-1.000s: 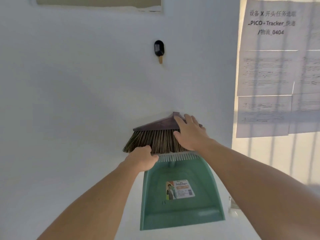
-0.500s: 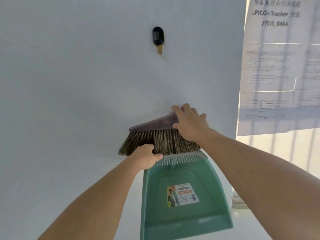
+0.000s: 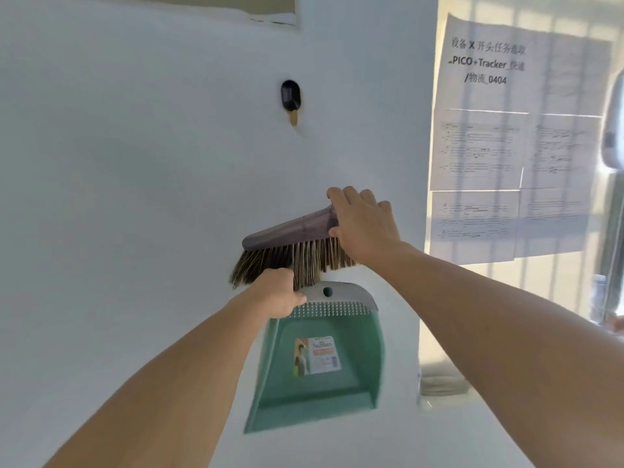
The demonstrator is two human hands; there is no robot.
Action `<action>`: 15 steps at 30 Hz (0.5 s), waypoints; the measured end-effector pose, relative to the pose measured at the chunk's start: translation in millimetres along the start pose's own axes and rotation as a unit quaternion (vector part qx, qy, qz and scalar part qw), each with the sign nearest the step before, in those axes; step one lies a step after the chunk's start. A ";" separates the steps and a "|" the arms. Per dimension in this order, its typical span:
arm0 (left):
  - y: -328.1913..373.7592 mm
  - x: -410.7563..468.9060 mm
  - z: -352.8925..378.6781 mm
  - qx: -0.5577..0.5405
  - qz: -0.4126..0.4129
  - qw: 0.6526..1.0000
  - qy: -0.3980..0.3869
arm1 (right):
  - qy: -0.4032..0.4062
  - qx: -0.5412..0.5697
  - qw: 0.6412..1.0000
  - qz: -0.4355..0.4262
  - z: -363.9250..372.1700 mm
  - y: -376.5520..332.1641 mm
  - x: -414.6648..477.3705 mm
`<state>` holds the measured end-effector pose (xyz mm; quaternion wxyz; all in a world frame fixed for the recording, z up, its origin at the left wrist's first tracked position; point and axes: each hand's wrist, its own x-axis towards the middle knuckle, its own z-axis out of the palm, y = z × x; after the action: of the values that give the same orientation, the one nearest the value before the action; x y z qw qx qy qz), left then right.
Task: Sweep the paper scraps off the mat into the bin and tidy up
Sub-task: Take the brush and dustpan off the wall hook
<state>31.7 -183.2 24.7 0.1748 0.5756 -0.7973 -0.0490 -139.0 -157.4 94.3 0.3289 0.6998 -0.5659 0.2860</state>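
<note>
A white wall [image 3: 135,204] bears a small black hook [image 3: 290,96] with a tan tip and, higher, a beige sheet [image 3: 162,3].

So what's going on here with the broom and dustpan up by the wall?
A person holds a broom and a green dustpan up against a white wall. The right hand grips the broom's purple head from above; the left hand grips the dustpan's grey top edge just under the bristles. A black hook sits higher on the wall with nothing on it, so they are probably being hung up.
</note>
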 end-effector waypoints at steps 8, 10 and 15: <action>32.7 -40.0 -7.6 0.050 0.017 0.998 0.029 | -0.022 0.012 0.999 0.041 -51.0 21.6 -46.7; 43.9 -55.7 -10.6 0.069 0.017 0.997 0.024 | -0.021 0.037 0.996 0.072 -66.1 27.2 -65.5; 82.3 -107.4 -8.8 0.093 0.026 0.995 0.012 | -0.047 0.056 0.993 0.096 -103.1 35.7 -121.6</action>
<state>-9.7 -54.3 32.0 0.1312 0.5691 -0.8109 0.0366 -200.8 -8.2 69.2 0.2331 0.6725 -0.6283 0.3142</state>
